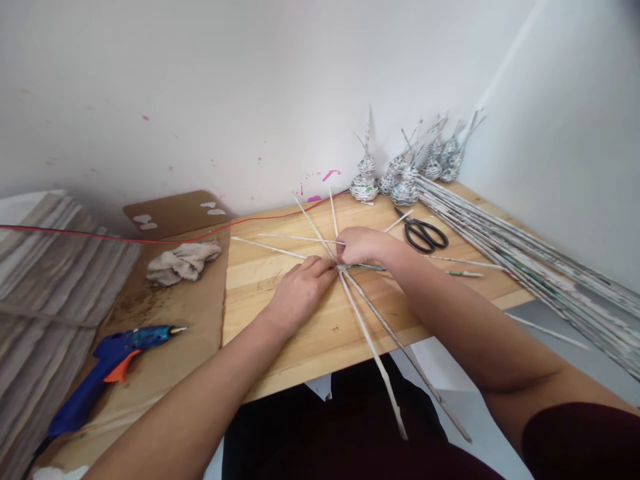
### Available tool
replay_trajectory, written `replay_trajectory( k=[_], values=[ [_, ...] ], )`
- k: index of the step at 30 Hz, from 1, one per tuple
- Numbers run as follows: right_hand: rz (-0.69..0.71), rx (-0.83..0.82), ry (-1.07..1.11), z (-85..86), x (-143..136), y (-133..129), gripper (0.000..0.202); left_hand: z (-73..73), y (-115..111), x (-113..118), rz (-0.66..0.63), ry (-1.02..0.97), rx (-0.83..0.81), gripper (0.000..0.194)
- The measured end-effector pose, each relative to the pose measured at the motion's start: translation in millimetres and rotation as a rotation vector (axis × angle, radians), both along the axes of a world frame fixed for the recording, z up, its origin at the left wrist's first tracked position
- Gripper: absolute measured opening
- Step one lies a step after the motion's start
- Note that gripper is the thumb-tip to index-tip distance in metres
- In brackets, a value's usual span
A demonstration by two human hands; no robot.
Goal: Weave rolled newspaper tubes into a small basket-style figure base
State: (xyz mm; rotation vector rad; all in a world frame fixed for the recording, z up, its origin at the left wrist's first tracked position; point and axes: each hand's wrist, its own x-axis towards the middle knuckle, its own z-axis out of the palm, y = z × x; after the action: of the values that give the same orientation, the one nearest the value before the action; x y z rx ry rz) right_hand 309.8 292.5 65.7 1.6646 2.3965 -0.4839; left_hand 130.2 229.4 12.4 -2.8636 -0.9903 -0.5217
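Several thin rolled-paper sticks cross at one point on the wooden table and fan out in all directions. At that crossing, my left hand presses down from the left, its fingers bent onto the sticks. My right hand reaches in from the right, curled with its fingertips pinching a stick near the crossing. Both hands partly hide the centre, so how the sticks are joined there cannot be seen. Two sticks extend past the table's front edge toward my lap.
Black-handled scissors lie right of my hands, near a long bundle of paper sticks. Woven paper figures stand by the wall. Left are a blue glue gun, a crumpled cloth, stacked paper and a red cord.
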Motion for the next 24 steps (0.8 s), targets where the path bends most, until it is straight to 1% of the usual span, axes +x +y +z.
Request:
replay_trajectory(
  k=[3, 9, 14, 19, 21, 24],
  values=[
    [0.001, 0.011, 0.047, 0.0, 5, -2, 0.016, -0.4, 0, 0, -0.029, 0.016, 0.008, 0.032],
    [0.002, -0.051, 0.090, 2.0, 16, -5, 0.031, 0.7, -1, 1, -0.008, 0.062, 0.051, 0.032],
    [-0.023, -0.059, 0.014, 7.7, 8, -6, 0.037, 0.7, -2, 1, 0.003, 0.048, 0.053, 0.031],
    [0.027, -0.043, -0.104, 4.1, -4, -3, 0.042, -3.3, -1, 0, 0.011, 0.015, 0.016, 0.031],
    [0.032, -0.018, -0.091, 1.6, -3, -3, 0.044, -3.6, -1, 0, 0.026, 0.015, -0.007, 0.031],
    [0.037, -0.002, -0.009, -1.0, 6, -4, 0.045, -2.6, -2, 1, 0.047, 0.046, -0.025, 0.031]
  ],
)
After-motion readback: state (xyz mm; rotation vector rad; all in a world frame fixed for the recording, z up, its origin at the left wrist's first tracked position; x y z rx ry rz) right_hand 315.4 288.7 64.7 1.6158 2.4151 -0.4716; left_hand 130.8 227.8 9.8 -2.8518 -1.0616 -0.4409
